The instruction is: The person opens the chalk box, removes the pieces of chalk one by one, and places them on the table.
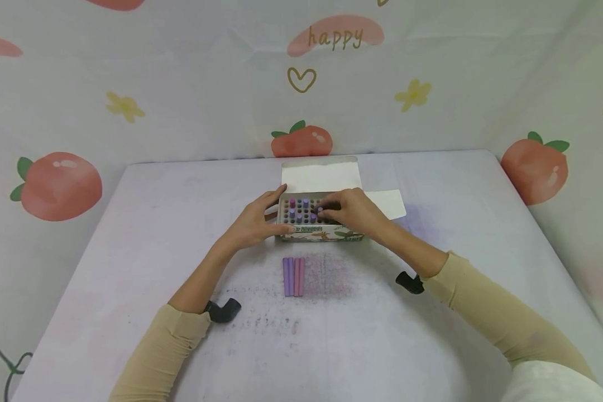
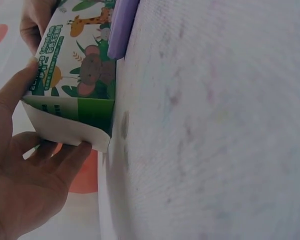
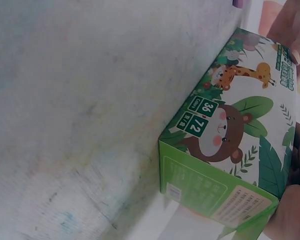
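Note:
A printed cardboard box [image 1: 319, 234] stands on the table with its lid flap [image 1: 321, 174] raised at the back. Inside is a tray of round holes, several holding purple or magenta chalk sticks [image 1: 292, 204] upright. My left hand [image 1: 256, 220] holds the box's left end, thumb at the front edge; in the left wrist view its fingertips touch the side flap [image 2: 65, 125]. Over the right part of the tray, my right hand [image 1: 354, 212] pinches a purple chalk stick [image 1: 320, 210] by its top, the rest hidden among the holes.
Purple and pink chalk sticks [image 1: 293, 276] lie side by side on the table in front of the box. A white side flap [image 1: 387, 204] sticks out to the right. Coloured powder smudges [image 1: 329, 276] mark the white tabletop. A patterned cloth [image 1: 206, 84] hangs behind.

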Demonstrator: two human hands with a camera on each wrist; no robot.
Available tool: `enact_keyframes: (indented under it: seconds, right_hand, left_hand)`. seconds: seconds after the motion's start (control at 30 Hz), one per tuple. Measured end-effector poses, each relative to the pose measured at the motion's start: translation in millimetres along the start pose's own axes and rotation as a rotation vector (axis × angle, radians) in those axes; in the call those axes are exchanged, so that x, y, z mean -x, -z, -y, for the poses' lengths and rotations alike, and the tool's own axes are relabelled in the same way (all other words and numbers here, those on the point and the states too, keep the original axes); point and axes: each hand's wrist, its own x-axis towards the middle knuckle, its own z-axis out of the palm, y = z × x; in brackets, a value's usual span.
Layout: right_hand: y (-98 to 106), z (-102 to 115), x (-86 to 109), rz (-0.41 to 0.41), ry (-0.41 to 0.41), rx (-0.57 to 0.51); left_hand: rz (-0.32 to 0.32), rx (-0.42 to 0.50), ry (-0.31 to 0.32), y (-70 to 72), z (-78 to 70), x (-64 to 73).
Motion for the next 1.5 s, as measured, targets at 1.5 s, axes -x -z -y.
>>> enact_keyframes:
  seconds: [1.5]
  right_hand:
    - [-6.4, -1.4, 14.0, -0.39, 0.203, -0.334]
  left_hand:
    - [0.002, 0.009, -0.007, 0.1, 2.6, -1.1]
